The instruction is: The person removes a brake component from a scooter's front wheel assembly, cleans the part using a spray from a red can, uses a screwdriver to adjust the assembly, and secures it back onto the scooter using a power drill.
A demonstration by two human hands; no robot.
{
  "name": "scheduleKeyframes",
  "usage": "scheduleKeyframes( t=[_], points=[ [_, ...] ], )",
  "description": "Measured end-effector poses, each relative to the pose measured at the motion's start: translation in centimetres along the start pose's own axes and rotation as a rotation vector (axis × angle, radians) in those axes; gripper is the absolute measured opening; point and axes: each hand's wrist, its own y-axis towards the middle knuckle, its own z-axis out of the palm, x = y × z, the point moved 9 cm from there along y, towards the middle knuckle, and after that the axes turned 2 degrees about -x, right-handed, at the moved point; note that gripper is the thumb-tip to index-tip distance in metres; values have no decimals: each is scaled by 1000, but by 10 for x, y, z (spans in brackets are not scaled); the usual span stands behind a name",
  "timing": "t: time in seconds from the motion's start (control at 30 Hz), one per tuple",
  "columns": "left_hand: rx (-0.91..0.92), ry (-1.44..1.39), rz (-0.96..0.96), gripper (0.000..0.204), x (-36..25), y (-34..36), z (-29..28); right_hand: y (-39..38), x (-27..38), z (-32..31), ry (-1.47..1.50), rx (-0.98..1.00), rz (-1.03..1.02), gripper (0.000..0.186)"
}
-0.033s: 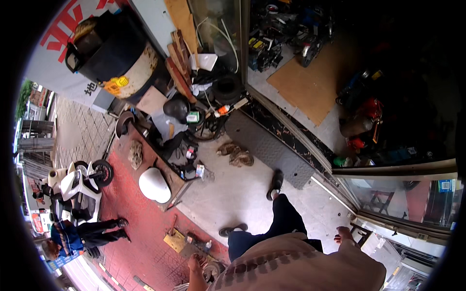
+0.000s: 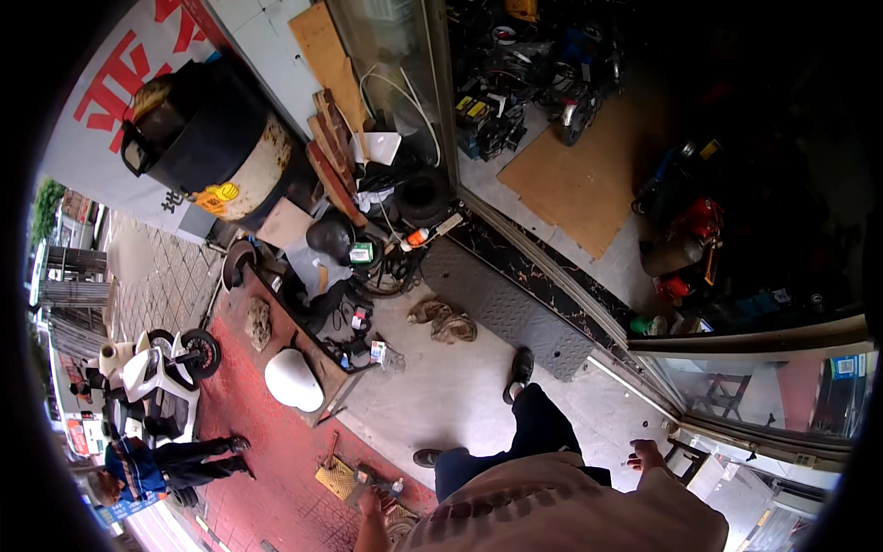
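Observation:
My left hand (image 2: 372, 504) hangs low at my side near a yellow mat (image 2: 333, 478) and small items on the red paving; its fingers are curled, and whether they hold anything is too small to tell. My right hand (image 2: 644, 454) hangs beside my right hip near a dark stool-like frame (image 2: 690, 460), its fingers loosely bent and apart. My shoed feet (image 2: 520, 373) stand apart on pale concrete by a grey checkered ramp (image 2: 487, 294). Ahead-left a white helmet (image 2: 292, 379) and a dirty rag (image 2: 258, 324) lie on a worn bench.
A glass doorway (image 2: 581, 336) opens on a dark interior with a motorcycle (image 2: 579, 110) and cardboard (image 2: 570, 189). Tyres (image 2: 423, 198), boards and a drum (image 2: 212, 156) line the wall. At left, a person (image 2: 138, 469) stands near a white scooter (image 2: 161, 377).
The view has shifted slightly, so the doorway, bench and helmet appear lower in the picture. My hands remain hanging at my sides.

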Motion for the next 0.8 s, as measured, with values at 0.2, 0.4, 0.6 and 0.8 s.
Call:
scheduleKeyframes(
  t=[0.2,0.4,0.6,0.8],
  points=[
    [151,463,50,44,-103,-123,259,29,266,-14,164,156,-299,24],
    [139,443,142,44,-213,-146,394,95,551,52,214,546,-317,31],
    [-42,237,117,44,-292,-163,454,-115,742,93,71,398,-758,33],
    [30,158,198,44,-413,-228,568,-214,919,74,133,429,-810,25]
  ],
)
